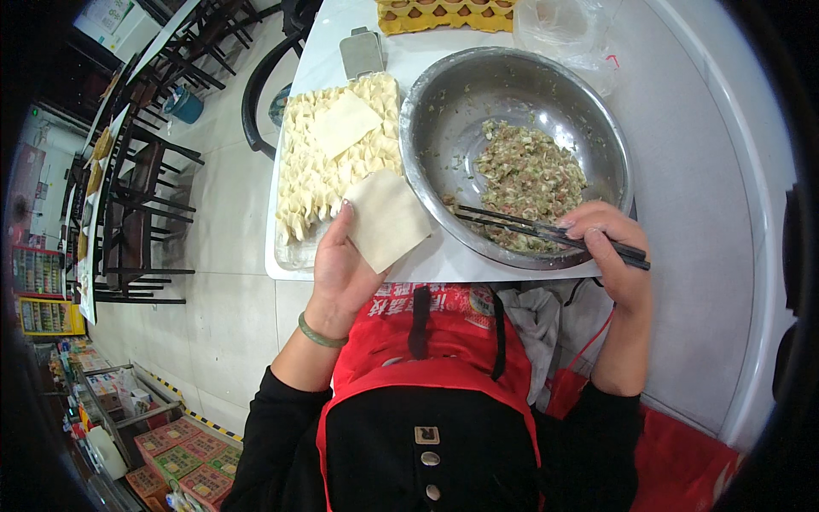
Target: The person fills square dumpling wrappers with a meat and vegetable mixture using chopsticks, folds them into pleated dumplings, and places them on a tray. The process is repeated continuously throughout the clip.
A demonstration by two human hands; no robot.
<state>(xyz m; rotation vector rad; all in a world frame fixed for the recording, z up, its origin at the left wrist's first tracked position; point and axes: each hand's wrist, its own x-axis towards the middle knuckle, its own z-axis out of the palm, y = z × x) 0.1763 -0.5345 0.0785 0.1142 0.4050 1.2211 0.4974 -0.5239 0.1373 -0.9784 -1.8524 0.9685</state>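
Observation:
My left hand (345, 265) holds a square dough wrapper (389, 221) on its palm and fingers, near the tray's front corner. In my right hand (608, 246) is a pair of black chopsticks (524, 227), their tips over the near left inside of a large steel bowl (441, 109). Minced filling (531, 173) with green bits lies in the bowl, and a little of it is by the chopstick tips. Left of the bowl, rows of folded dumplings (307, 179) fill most of a tray (295, 256). Another loose wrapper (345, 123) rests on top of the dumplings.
Behind the tray stands a metal holder (361, 54). Yellow egg trays (448, 18) with eggs and a clear plastic bag (563, 32) are at the white table's far side. A dark chair (253, 102) stands beyond the table's left edge. A grey cloth (534, 320) hangs below the front edge.

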